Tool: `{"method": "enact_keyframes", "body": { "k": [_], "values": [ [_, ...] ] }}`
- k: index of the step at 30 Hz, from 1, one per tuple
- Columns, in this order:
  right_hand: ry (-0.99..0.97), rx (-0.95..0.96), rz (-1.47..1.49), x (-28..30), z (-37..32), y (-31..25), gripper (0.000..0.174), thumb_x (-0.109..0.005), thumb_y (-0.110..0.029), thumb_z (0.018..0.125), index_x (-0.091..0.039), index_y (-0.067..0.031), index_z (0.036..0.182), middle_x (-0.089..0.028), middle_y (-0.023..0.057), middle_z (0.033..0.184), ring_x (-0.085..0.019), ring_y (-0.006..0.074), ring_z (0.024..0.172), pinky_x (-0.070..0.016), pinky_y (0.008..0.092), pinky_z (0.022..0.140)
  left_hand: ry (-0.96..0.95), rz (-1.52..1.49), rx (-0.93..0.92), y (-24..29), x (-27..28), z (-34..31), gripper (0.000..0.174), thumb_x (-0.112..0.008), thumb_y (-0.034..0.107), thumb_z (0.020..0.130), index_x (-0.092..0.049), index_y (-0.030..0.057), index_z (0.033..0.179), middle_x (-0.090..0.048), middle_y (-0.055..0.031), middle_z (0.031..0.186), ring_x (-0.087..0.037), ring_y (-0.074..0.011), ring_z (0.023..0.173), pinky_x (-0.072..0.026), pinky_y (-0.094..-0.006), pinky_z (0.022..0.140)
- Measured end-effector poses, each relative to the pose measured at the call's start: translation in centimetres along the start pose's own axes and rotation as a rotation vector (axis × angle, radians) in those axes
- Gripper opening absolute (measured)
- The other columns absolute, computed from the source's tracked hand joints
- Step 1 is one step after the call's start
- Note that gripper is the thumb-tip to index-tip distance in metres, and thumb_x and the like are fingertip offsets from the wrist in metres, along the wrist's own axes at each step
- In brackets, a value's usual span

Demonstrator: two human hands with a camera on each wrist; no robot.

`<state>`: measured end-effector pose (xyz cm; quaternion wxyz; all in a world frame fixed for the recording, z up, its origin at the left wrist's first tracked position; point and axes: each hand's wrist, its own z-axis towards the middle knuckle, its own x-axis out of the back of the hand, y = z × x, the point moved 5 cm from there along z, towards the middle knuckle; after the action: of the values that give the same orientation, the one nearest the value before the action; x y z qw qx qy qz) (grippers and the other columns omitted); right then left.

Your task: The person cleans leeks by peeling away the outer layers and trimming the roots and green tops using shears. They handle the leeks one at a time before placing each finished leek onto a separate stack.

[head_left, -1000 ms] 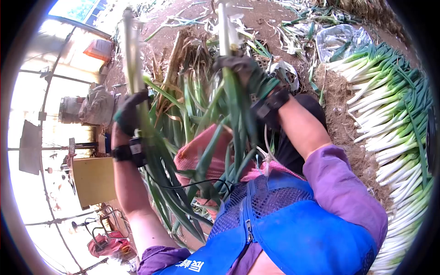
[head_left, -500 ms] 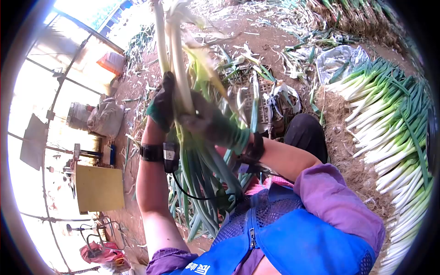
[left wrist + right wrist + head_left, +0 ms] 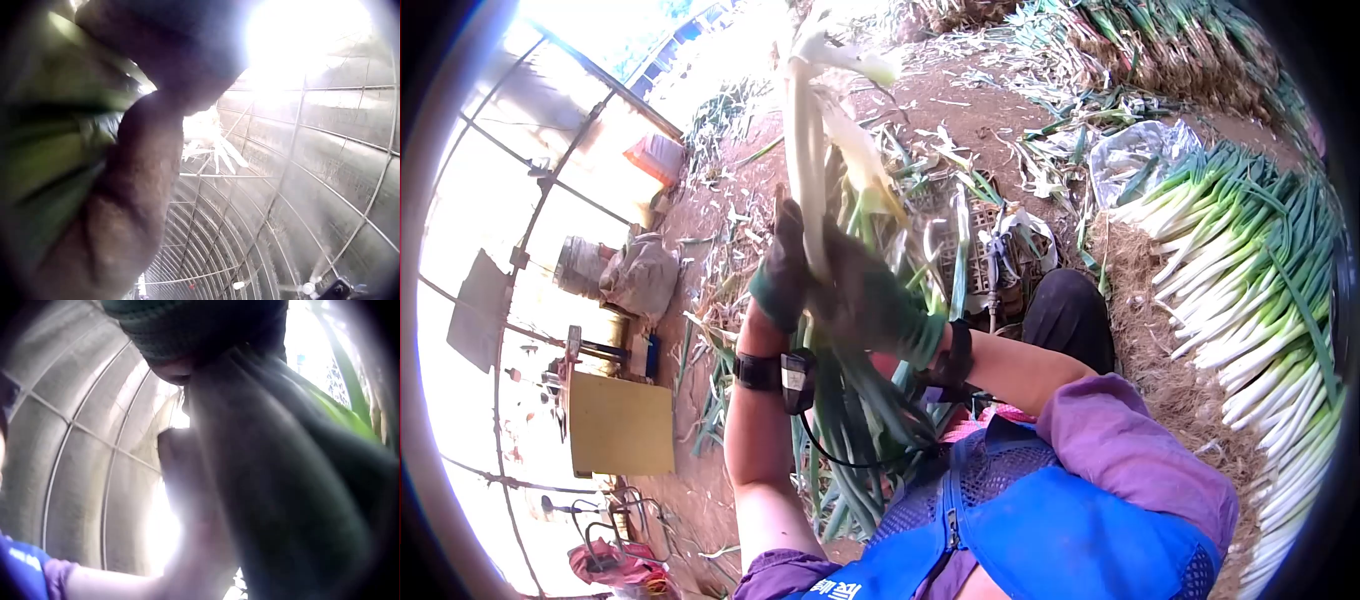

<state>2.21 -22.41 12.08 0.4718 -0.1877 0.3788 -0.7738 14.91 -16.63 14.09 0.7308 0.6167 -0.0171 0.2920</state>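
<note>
Both hands wear dark gloves with green cuffs and meet around a bundle of long green onions (image 3: 803, 150) in front of the chest. My left hand (image 3: 783, 268) grips the stalks from the left, its gloved thumb (image 3: 134, 194) close beside the green leaves (image 3: 50, 125) in the left wrist view. My right hand (image 3: 862, 295), blurred, holds the bundle just below and to the right. White stems point up and away, with a pale loose leaf peeling off at the side. Green tops (image 3: 855, 430) hang toward the lap; in the right wrist view the leaves (image 3: 269, 462) drop from the glove.
A long row of cleaned green onions (image 3: 1230, 280) lies on the right, beside a mat of roots (image 3: 1145, 330). Silvery plastic sheeting (image 3: 1135, 160), a crate (image 3: 975, 240) and scattered trimmings lie ahead. At the left stand a yellow board (image 3: 622, 425) and a sack (image 3: 640, 275).
The hands were apart, each holding onions; they came together, bringing the stalks side by side. In the last half second, both hands shifted slightly right and lower in view.
</note>
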Motion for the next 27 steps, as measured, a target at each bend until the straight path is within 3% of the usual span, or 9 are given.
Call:
{"method": "enact_keyframes", "body": {
  "k": [3,6,7,9,13,18,21,23,27],
  "values": [
    [-0.097,0.166,-0.382,-0.3,-0.1,-0.7,0.042,-0.063,-0.019,0.088,-0.054,0.001,0.124,-0.061,0.0204,0.116,-0.061,0.0334,0.104,-0.0504,0.0406,0.089,-0.051,0.164,-0.218,0.9,0.5,0.1,0.047,-0.045,0.043,0.103,-0.068,0.0027,0.113,-0.067,-0.009,0.091,-0.063,-0.0172,0.079,-0.0514,-0.0274,0.074],
    [-0.197,0.152,-0.309,0.9,0.9,0.5,0.051,-0.07,-0.04,0.086,-0.061,0.0009,0.115,-0.065,0.0176,0.112,-0.065,0.0329,0.097,-0.0522,0.0444,0.088,-0.033,0.226,-0.174,2.0,1.3,-0.7,0.04,-0.061,0.033,0.092,-0.067,0.0014,0.115,-0.067,-0.0105,0.091,-0.063,-0.0187,0.077,-0.0512,-0.0304,0.072],
    [-0.26,0.045,-0.207,2.6,1.6,1.2,0.052,-0.07,-0.043,0.086,-0.062,0.0001,0.114,-0.066,0.0153,0.111,-0.066,0.0296,0.097,-0.0524,0.0427,0.088,-0.039,0.136,0.066,1.2,2.3,-0.9,0.045,-0.067,0.034,0.089,-0.064,0.0005,0.119,-0.067,-0.0115,0.097,-0.064,-0.0196,0.082,-0.0527,-0.0336,0.079],
    [-0.146,-0.063,-0.181,6.5,4.2,-1.0,0.062,-0.071,-0.052,0.083,-0.061,-0.0001,0.116,-0.067,0.0124,0.109,-0.066,0.0239,0.096,-0.0526,0.0387,0.087,0.054,-0.108,0.386,0.4,3.1,-2.3,0.057,-0.071,0.033,0.083,-0.059,-0.0018,0.127,-0.067,-0.0113,0.098,-0.065,-0.02,0.085,-0.0532,-0.0337,0.079],
    [0.279,0.234,-0.252,16.3,12.0,-4.2,0.09,-0.064,-0.076,0.077,-0.053,0.0029,0.12,-0.066,0.0152,0.107,-0.064,0.0211,0.095,-0.0514,0.0336,0.087,-0.113,-0.231,0.316,4.3,-0.1,-3.1,0.063,-0.068,0.03,0.08,-0.053,-0.0045,0.131,-0.065,-0.0093,0.091,-0.064,-0.0191,0.079,-0.0515,-0.0308,0.074],
    [-0.454,-0.262,0.32,15.9,13.8,-1.9,0.06,-0.066,-0.046,0.089,-0.053,-0.0012,0.127,-0.064,0.0103,0.106,-0.064,0.0145,0.088,-0.0558,0.0283,0.079,-0.132,-0.178,0.272,6.9,-2.4,-3.4,0.062,-0.068,0.023,0.078,-0.053,-0.0038,0.132,-0.066,-0.008,0.094,-0.065,-0.0188,0.08,-0.0523,-0.0315,0.074],
    [-0.365,0.008,0.253,10.3,10.0,-4.6,0.044,-0.069,-0.023,0.09,-0.057,-0.0009,0.126,-0.068,0.004,0.091,-0.065,0.0093,0.076,-0.0591,0.0236,0.072,-0.092,-0.26,0.248,6.9,-0.5,-3.3,0.061,-0.07,0.02,0.077,-0.054,-0.0036,0.131,-0.066,-0.0071,0.092,-0.065,-0.0181,0.078,-0.0519,-0.0303,0.073],
    [-0.385,0.046,-0.343,9.4,9.9,-4.6,0.033,-0.066,-0.023,0.092,-0.062,-0.0027,0.119,-0.068,0.0039,0.089,-0.065,0.0115,0.077,-0.0583,0.0248,0.075,-0.067,-0.161,0.315,6.6,0.0,-4.0,0.06,-0.069,0.021,0.078,-0.054,-0.0036,0.131,-0.066,-0.0067,0.091,-0.064,-0.0179,0.078,-0.0518,-0.0308,0.073],
    [-0.071,0.717,-1.064,19.4,15.1,-1.8,0.024,-0.057,-0.023,0.097,-0.069,-0.003,0.102,-0.07,0.0084,0.096,-0.068,0.0207,0.081,-0.0565,0.0325,0.08,-0.105,-0.226,0.307,6.6,0.4,-6.7,0.054,-0.073,0.028,0.08,-0.054,0.0,0.123,-0.059,-0.0006,0.083,-0.056,-0.0104,0.072,-0.0456,-0.0246,0.063]
  ]
}}
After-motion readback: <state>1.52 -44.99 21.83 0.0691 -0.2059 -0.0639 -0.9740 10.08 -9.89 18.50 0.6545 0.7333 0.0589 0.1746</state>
